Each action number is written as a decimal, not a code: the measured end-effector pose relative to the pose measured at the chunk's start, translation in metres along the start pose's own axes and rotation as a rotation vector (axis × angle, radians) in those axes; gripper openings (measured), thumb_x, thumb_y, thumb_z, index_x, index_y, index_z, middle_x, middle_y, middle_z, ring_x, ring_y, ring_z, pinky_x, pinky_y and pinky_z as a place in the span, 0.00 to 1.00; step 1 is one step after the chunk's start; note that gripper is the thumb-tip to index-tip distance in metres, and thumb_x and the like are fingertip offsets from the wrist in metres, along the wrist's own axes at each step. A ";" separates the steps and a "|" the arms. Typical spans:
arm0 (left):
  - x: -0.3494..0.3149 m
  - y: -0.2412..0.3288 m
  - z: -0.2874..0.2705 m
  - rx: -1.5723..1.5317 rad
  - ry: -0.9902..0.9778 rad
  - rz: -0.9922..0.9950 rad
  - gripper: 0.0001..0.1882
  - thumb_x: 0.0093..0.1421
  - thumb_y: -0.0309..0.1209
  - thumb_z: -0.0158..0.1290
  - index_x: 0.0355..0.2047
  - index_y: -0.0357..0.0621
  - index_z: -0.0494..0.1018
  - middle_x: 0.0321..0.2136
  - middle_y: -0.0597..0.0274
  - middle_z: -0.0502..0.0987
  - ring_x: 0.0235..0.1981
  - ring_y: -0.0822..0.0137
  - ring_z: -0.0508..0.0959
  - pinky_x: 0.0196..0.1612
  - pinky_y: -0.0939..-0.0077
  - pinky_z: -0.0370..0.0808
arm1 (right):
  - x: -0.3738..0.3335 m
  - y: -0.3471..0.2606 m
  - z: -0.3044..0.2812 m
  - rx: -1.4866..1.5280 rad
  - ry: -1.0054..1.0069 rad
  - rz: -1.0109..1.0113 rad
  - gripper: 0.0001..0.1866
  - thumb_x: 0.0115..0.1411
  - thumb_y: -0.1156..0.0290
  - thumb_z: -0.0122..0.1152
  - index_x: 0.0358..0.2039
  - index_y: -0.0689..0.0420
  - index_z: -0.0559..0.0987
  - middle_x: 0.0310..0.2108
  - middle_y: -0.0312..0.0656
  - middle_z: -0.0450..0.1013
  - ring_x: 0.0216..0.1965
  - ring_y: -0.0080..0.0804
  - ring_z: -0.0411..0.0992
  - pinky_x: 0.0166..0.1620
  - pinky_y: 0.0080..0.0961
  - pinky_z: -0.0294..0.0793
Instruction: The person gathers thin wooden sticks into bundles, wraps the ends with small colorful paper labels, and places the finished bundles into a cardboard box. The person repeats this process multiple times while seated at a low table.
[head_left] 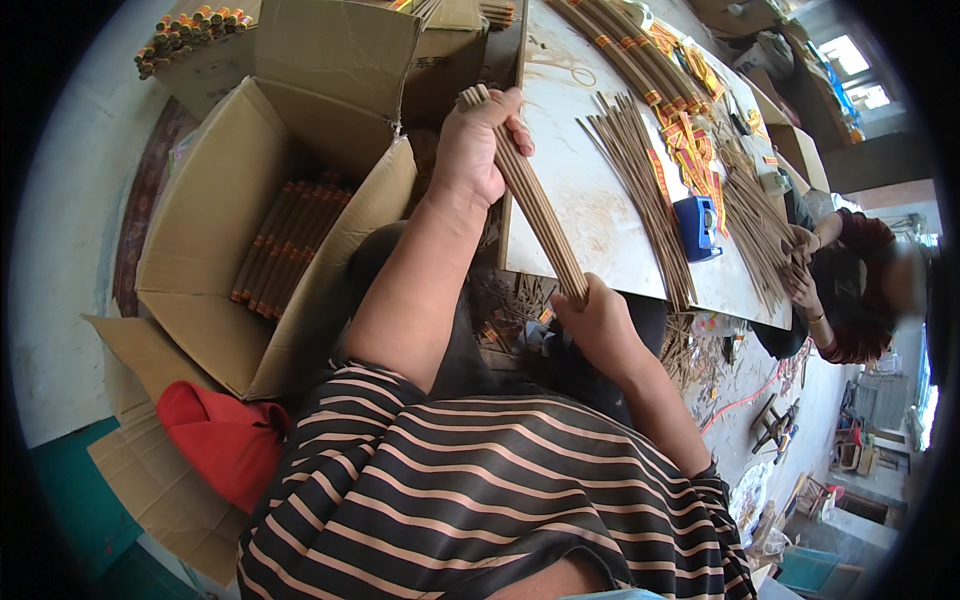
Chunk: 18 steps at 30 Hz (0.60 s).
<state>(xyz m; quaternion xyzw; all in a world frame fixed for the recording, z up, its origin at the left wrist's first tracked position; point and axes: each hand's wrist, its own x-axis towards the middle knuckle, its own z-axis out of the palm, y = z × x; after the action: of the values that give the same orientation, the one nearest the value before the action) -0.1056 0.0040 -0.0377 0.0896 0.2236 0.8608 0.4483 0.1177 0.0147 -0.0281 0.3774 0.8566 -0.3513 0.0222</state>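
A bundle of brown incense sticks (541, 212) slants across in front of me, above the near edge of the table. My left hand (478, 145) is closed around its upper end, where the stick tips poke out past the fingers. Around the lower end my right hand (601, 328) is closed too. More loose incense sticks (640, 190) lie on the white table (560, 120), just right of the held bundle. Beside them stands a blue tape dispenser (698, 228). Red and yellow paper labels (692, 155) are heaped behind it.
An open cardboard box (190, 215) at my left holds several banded incense bundles (290, 240). Finished bundles (625, 50) lie at the table's far end. Across the table, a co-worker's hands (800, 265) handle sticks. A red cloth (220, 440) hangs near the box.
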 end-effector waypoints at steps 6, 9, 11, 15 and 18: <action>-0.007 0.002 0.000 -0.094 -0.120 -0.124 0.15 0.54 0.34 0.57 0.15 0.50 0.64 0.11 0.71 0.63 0.13 0.76 0.63 0.18 0.81 0.62 | -0.005 -0.009 -0.007 0.353 -0.235 0.085 0.14 0.56 0.64 0.57 0.28 0.63 0.69 0.13 0.40 0.65 0.15 0.28 0.66 0.20 0.25 0.65; -0.007 0.005 0.002 -0.122 -0.159 -0.086 0.17 0.54 0.36 0.57 0.15 0.50 0.63 0.11 0.72 0.62 0.13 0.77 0.62 0.17 0.82 0.61 | -0.006 -0.017 -0.015 0.535 -0.389 0.147 0.12 0.57 0.65 0.57 0.28 0.59 0.68 0.13 0.32 0.63 0.12 0.18 0.61 0.16 0.17 0.61; -0.006 0.001 -0.001 -0.162 -0.155 -0.072 0.16 0.55 0.34 0.56 0.15 0.50 0.63 0.12 0.71 0.63 0.12 0.77 0.62 0.18 0.82 0.61 | -0.004 -0.019 -0.013 0.485 -0.348 0.164 0.11 0.57 0.65 0.57 0.29 0.59 0.68 0.13 0.31 0.63 0.11 0.17 0.60 0.15 0.16 0.60; -0.017 -0.023 0.002 -0.029 -0.053 -0.119 0.13 0.55 0.31 0.55 0.17 0.49 0.64 0.12 0.71 0.64 0.12 0.76 0.63 0.19 0.81 0.63 | 0.005 -0.015 -0.004 0.247 -0.145 0.151 0.13 0.56 0.65 0.57 0.29 0.62 0.68 0.15 0.35 0.65 0.16 0.21 0.63 0.21 0.20 0.65; -0.035 -0.024 0.019 -0.034 -0.099 -0.112 0.13 0.56 0.31 0.54 0.18 0.49 0.64 0.11 0.72 0.62 0.12 0.76 0.62 0.17 0.80 0.62 | 0.011 -0.017 -0.003 0.232 -0.060 0.068 0.15 0.55 0.64 0.59 0.29 0.63 0.69 0.17 0.38 0.66 0.21 0.22 0.64 0.27 0.24 0.67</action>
<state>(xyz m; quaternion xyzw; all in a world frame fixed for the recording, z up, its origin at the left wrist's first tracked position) -0.0607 -0.0060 -0.0304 0.1120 0.1910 0.8326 0.5076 0.0994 0.0158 -0.0192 0.3956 0.7957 -0.4584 0.0160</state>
